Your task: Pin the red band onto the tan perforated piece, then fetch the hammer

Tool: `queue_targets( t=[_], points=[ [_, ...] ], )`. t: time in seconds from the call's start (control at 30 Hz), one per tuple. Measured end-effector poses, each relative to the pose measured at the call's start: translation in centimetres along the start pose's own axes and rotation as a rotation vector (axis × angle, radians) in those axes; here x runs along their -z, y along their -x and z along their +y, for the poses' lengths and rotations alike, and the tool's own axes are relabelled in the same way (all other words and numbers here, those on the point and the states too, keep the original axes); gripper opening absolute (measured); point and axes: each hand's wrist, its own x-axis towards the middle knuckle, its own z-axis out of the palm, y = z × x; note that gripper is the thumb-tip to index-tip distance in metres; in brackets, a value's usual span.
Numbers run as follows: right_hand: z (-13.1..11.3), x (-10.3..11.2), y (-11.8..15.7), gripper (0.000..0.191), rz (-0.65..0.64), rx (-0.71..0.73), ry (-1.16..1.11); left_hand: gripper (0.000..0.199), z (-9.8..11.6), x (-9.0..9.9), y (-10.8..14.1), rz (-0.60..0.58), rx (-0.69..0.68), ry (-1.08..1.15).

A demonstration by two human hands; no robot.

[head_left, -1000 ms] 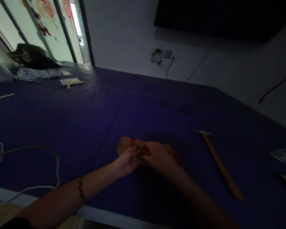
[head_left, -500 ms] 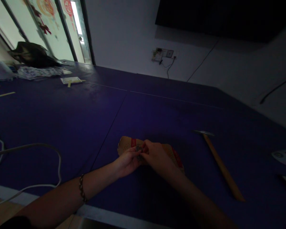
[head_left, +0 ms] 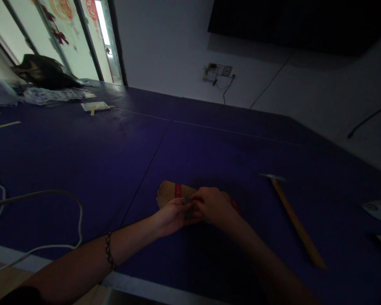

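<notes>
My left hand (head_left: pixel 173 217) grips a small dark bundle with pale parallel stripes (head_left: pixel 187 206), like thin metal pieces side by side; its exact kind is too dim to tell. Against the same bundle, the fingers of my right hand (head_left: pixel 211 205) are pinched together, their tips partly hidden. Beneath and behind both hands lies a brown piece of cardboard (head_left: pixel 168 191) with a red band and many small dots or holes. To the right, apart from my hands, a hammer (head_left: pixel 296 222) with a wooden handle rests on the purple table (head_left: pixel 114 156).
A white cable (head_left: pixel 80 220) loops at the left. Farther back are a white tray (head_left: pixel 95 106) with yellow strips, crumpled sheets (head_left: pixel 51 96) and a dark bag (head_left: pixel 46 72). A pale object with round marks (head_left: pixel 379 208) lies at the right edge.
The striped bundle has turned more upright in my left fingers and shifted slightly down. My right hand has moved a little to the right, over the cardboard.
</notes>
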Motion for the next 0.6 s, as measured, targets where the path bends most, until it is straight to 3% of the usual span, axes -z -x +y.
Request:
queue_targets(
  t=[0.6],
  points=[
    [0.40,-0.73,-0.29,0.030,-0.043,0.116,-0.013,0.017,0.17,-0.07,0.04,-0.009,0.007,-0.077]
  ],
)
